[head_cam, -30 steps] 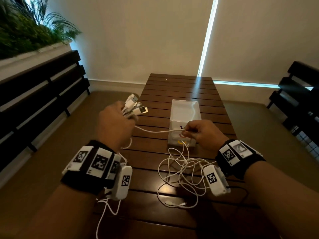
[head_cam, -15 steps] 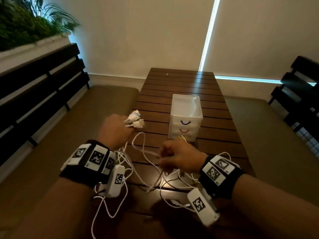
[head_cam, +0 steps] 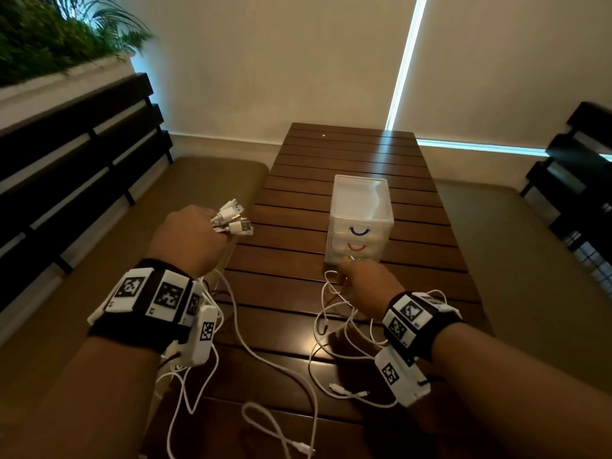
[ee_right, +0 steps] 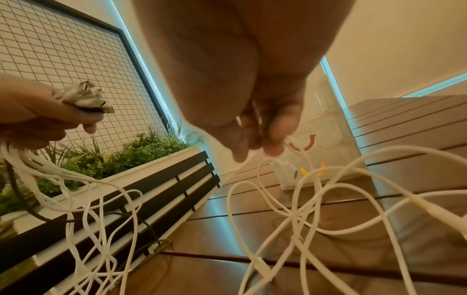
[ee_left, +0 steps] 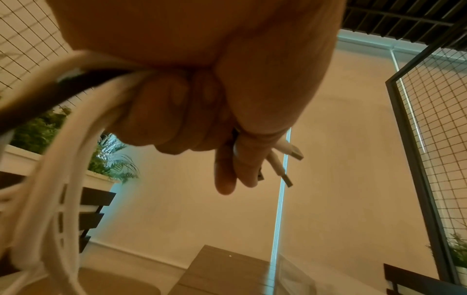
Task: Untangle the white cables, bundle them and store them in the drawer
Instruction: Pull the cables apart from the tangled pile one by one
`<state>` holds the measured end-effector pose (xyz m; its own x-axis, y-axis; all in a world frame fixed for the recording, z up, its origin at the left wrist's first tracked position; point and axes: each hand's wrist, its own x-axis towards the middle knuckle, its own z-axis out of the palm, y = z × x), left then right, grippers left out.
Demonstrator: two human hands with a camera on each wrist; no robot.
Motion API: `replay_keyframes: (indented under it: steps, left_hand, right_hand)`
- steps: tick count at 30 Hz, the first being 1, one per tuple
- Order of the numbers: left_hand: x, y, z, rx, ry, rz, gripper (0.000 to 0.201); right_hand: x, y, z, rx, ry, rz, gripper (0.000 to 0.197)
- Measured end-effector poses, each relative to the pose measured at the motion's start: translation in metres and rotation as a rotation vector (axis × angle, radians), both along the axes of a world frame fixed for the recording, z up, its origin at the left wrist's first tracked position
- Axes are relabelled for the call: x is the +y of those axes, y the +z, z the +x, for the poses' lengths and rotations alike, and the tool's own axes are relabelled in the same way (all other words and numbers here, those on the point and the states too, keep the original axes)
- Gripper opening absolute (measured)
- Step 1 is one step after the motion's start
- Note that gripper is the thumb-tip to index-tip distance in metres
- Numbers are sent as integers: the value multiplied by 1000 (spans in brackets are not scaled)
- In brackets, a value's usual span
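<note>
My left hand [head_cam: 198,236] is held up beside the table's left edge and grips a bunch of white cables just below their USB plugs [head_cam: 233,220]. In the left wrist view the fingers [ee_left: 182,111] curl round the cords, and the plugs [ee_left: 285,157] stick out past them. My right hand [head_cam: 354,283] is low in front of the small clear drawer unit [head_cam: 362,207] and pinches one white cable [ee_right: 293,139] at the fingertips [ee_right: 272,139]. Loose white cable loops [head_cam: 318,359] trail from both hands across the near tabletop. All three drawers look closed.
The dark slatted wooden table [head_cam: 351,160] runs away from me, with the drawer unit at its middle. A dark bench [head_cam: 66,167] and planter [head_cam: 49,44] stand to the left, another dark bench [head_cam: 579,180] to the right. Cables hang over the table's near edge [head_cam: 278,432].
My right hand dropped to the cable tangle, then moved forward and right to the drawer unit's base, taking a strand with it. My left hand kept hold of the plug ends.
</note>
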<state>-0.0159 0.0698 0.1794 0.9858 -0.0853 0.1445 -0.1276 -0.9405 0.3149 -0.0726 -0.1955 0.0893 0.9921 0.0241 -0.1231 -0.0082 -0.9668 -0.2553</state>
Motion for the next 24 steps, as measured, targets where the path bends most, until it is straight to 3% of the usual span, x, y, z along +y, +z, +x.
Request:
replay_keyframes:
  steps: [2, 5, 8, 10, 13, 17, 21, 24]
  left_hand:
    - [-4, -6, -2, 35, -27, -9, 12]
    - [-12, -12, -9, 68, -60, -124, 11]
    - [-21, -14, -18, 97, -79, -393, 7]
    - [-26, -16, -20, 120, -63, -528, 19]
    - [-29, -19, -19, 140, -28, -617, 32]
    - [-38, -20, -21, 235, -13, -831, 35]
    - [-57, -20, -20, 374, -90, -1031, 30]
    - [-72, -22, -23, 428, -188, -969, 28]
  right_hand:
    - [0, -7, 4, -35, -164, -71, 18]
    - [-6, -21, 9, 55, -290, -91, 28]
    - [-13, -26, 11, 116, -295, -52, 16]
    - [-18, -18, 11, 86, -287, -16, 8]
    - [-24, 5, 9, -25, -284, 258, 17]
    - [-28, 37, 7, -131, -216, 636, 6]
    - [-19, 69, -1, -89, -47, 806, 11]
    - [-7, 81, -4, -25, 64, 846, 19]
